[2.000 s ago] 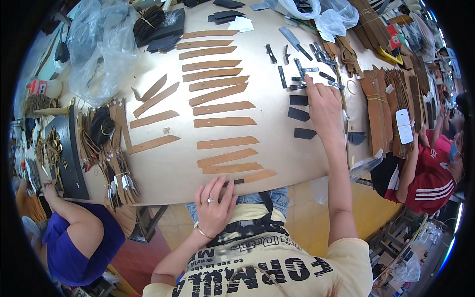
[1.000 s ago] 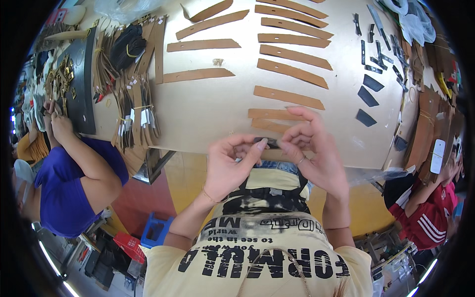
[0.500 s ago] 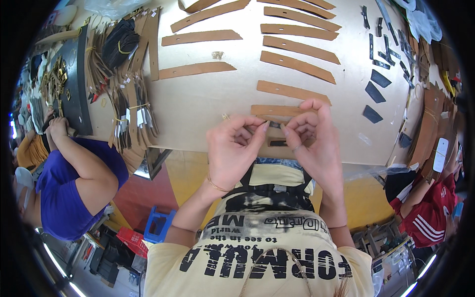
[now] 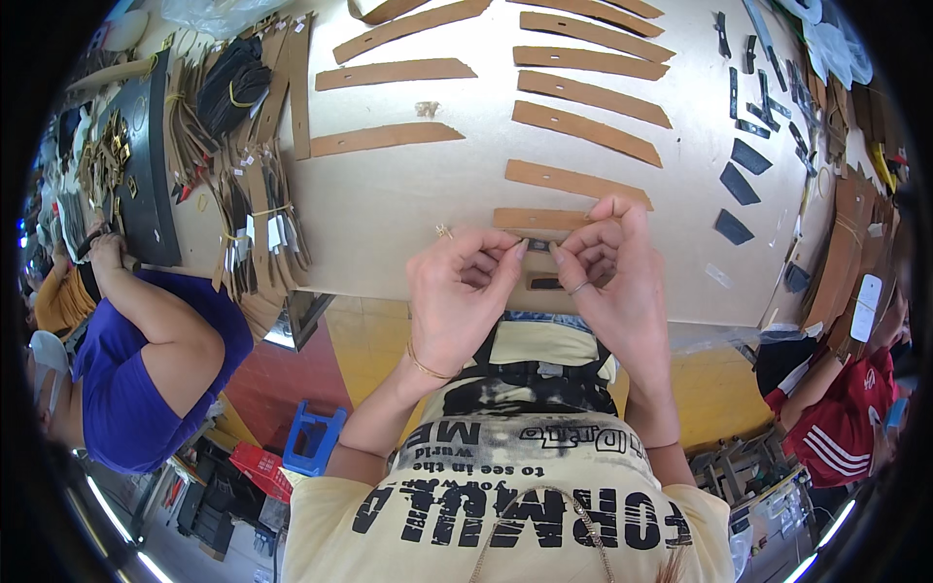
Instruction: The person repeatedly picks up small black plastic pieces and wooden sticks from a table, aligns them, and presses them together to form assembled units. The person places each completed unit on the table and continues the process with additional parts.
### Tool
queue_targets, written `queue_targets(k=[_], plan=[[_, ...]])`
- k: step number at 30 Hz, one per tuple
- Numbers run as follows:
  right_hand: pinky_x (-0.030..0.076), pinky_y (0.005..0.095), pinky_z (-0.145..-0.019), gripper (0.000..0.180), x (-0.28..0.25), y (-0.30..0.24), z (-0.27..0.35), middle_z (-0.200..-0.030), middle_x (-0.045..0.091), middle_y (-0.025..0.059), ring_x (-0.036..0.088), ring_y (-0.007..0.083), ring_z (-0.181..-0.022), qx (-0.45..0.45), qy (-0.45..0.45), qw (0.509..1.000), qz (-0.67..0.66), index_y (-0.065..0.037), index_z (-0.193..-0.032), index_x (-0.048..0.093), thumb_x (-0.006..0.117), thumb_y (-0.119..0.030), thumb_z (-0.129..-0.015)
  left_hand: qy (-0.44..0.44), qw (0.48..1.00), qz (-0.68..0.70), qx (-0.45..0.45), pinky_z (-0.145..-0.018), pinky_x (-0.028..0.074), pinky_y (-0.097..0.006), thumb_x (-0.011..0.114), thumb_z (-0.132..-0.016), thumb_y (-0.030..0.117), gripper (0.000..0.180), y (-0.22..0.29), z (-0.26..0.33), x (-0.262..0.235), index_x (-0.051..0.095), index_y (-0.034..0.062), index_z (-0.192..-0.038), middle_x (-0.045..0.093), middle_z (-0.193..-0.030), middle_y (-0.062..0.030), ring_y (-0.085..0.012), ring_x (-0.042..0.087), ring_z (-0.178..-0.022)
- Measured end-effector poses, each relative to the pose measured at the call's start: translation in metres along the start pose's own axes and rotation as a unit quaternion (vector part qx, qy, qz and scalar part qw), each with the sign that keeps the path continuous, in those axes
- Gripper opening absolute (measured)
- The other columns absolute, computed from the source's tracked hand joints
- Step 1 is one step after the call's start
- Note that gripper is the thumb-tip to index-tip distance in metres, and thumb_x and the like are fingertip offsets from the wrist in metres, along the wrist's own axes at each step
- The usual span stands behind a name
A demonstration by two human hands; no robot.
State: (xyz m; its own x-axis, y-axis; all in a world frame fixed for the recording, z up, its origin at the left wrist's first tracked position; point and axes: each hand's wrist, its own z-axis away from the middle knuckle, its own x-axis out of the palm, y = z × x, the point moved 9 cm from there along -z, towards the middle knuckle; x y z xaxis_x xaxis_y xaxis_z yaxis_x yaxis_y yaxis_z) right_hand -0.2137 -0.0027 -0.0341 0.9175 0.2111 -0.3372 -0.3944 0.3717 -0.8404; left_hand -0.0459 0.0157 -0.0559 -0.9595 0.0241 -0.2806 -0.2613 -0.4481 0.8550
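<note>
tan leather strip (image 4: 540, 220) lies at the table (image 4: 408, 204) edge, at twelve o'clock from the hands. left hand (image 4: 457, 291) and right hand (image 4: 607, 267) meet fingertip to fingertip, both pinched on a small dark loop (image 4: 537, 246) just above it. judging by this, the loop is being readied; next comes seating it on the strip, needing steady alignment

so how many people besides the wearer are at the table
2. One in a purple top sits at the left edge of the table; one in a red top sits at the right. Others may be hidden beyond the picture's rim.
</note>
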Motion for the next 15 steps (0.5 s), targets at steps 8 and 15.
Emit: queue_targets(k=[8,15], plan=[[0.046,0.0203,-0.056,0.039,0.001,-0.001,-0.001,-0.077,0.065,0.0053,0.060,0.0071,-0.066,-0.003,0.003,1.000,0.011,-0.005,-0.111,0.041,0.070,0.002,-0.086,0.012,1.000,-0.010,0.027,-0.056,0.050,-0.018,0.073,-0.086,-0.001,0.005,0.006,0.000,0.000,0.070,-0.0039,-0.089,0.069,-0.075,-0.0034,-0.0041,0.062,-0.063],[0.046,0.0203,-0.056,0.040,0.002,0.001,0.000,-0.074,0.064,0.0042,0.059,0.0062,-0.065,0.003,0.011,1.000,0.021,-0.004,-0.112,0.040,0.070,0.002,-0.085,0.098,0.973,-0.126,0.168,-0.055,0.049,-0.026,0.070,-0.082,-0.006,0.026,0.025,0.015,-0.007,0.070,0.0049,-0.106,0.061,-0.085,-0.0056,-0.0128,0.061,-0.066]])
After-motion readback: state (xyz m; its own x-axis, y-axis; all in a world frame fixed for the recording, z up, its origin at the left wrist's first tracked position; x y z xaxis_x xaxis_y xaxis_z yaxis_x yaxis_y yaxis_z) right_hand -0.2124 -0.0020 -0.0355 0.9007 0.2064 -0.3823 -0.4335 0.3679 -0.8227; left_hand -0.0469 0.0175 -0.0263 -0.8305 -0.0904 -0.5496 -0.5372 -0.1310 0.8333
